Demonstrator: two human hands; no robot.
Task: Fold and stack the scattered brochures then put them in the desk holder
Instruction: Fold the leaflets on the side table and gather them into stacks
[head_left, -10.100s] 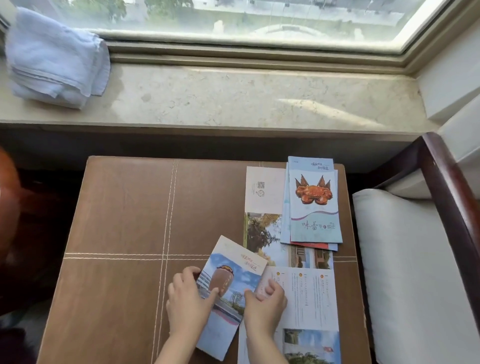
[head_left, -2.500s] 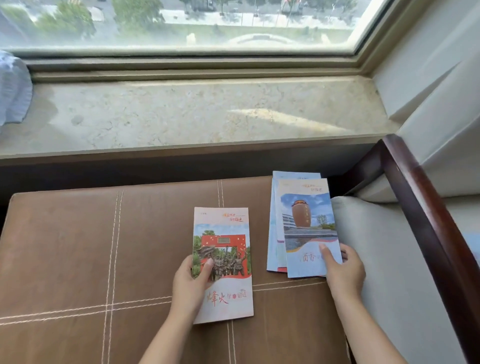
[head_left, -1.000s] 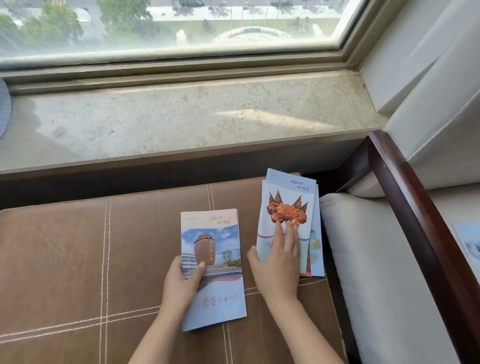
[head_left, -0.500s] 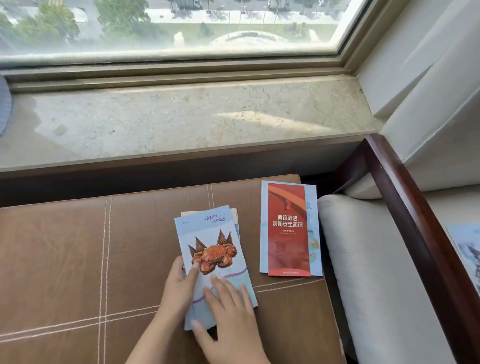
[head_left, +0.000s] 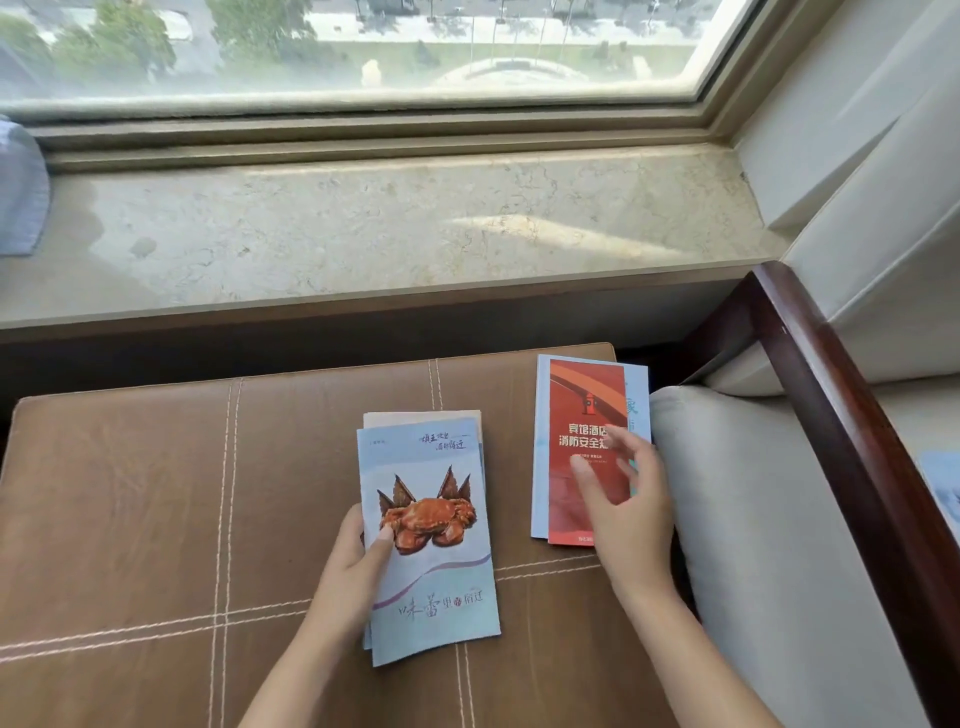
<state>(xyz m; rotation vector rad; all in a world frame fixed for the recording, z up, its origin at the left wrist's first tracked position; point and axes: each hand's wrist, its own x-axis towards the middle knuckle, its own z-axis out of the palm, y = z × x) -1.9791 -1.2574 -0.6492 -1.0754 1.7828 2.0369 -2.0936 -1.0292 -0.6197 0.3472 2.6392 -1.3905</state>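
Observation:
A stack of folded brochures lies near the middle of the brown leather stool (head_left: 156, 519), topped by a pale blue crab brochure (head_left: 431, 540). My left hand (head_left: 358, 566) rests on the stack's left edge, thumb on the cover. To the right lies a second small pile: a red brochure (head_left: 576, 415) on top of a light blue brochure (head_left: 540, 441). My right hand (head_left: 623, 499) hovers over the red one with fingers spread, fingertips at its surface. No desk holder is in view.
A marble window sill (head_left: 389, 234) runs behind the stool, with a light blue cloth (head_left: 21, 197) at its left end. A cream cushioned chair (head_left: 769, 545) with a dark wooden arm (head_left: 852, 441) stands to the right of the stool.
My right hand has left the crab brochure on the left stack and moved right onto the red brochure. My left hand stays on the stack.

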